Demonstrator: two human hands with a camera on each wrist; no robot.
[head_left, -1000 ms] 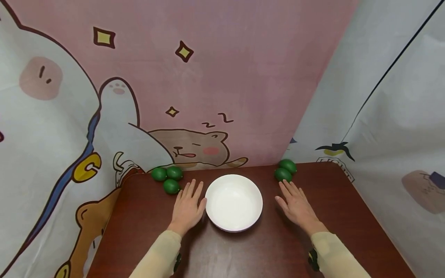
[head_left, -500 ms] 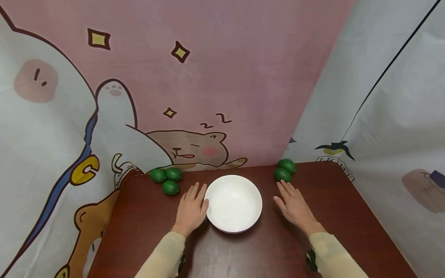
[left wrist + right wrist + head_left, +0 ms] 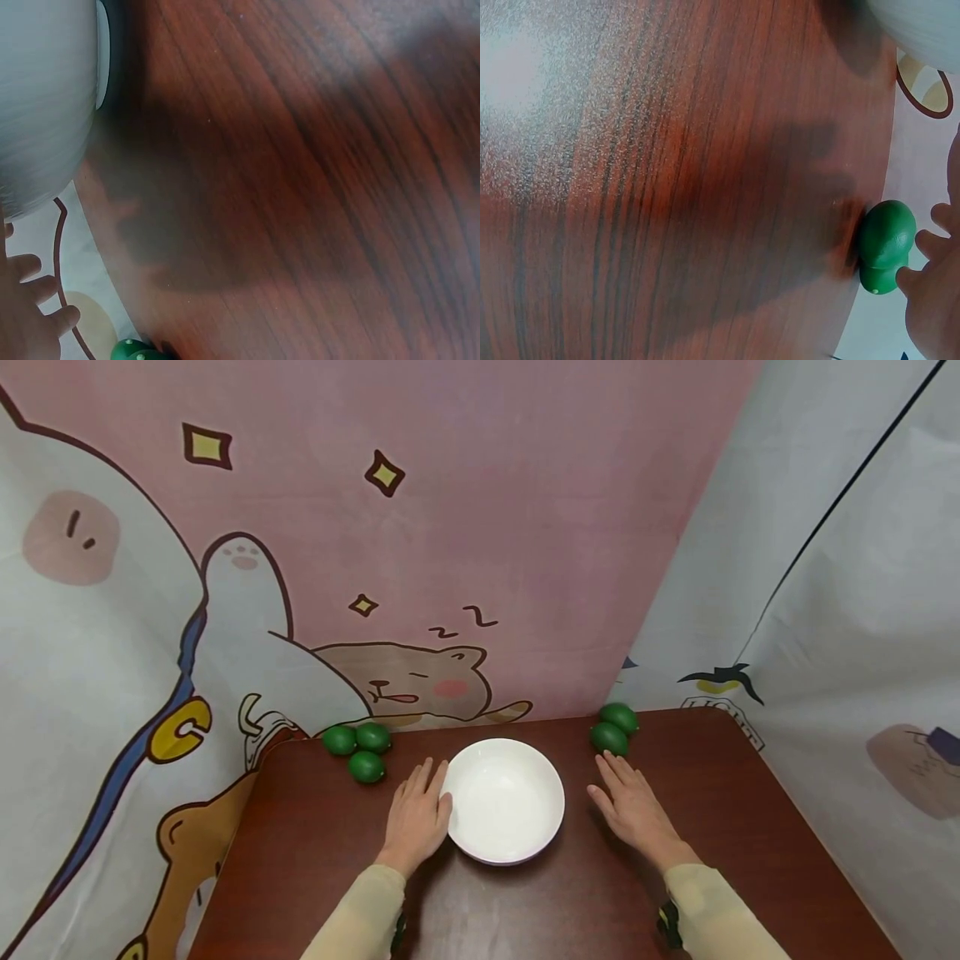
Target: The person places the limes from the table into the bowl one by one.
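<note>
Round, glossy white bowl sits low and centre in the frame between the hands, probably so either one can get at it. The left hand has its fingers straight, thumb overlapping the bowl's left edge (can't tell if it's touching). Right hand is straight-fingered too, thumb out, tips just beside two smooth green lime-like ovals, right of centre. Three more green ovals bunch up left of centre, so the bowl's kinda in the way between groups. Behind the red-brown wood-grain table, a pink-and-white cartoon-printed cloth likely limits reaching past.

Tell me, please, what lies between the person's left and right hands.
The white bowl, nearer the left hand, with bare tabletop between it and the right hand; the head view shows this.
</note>
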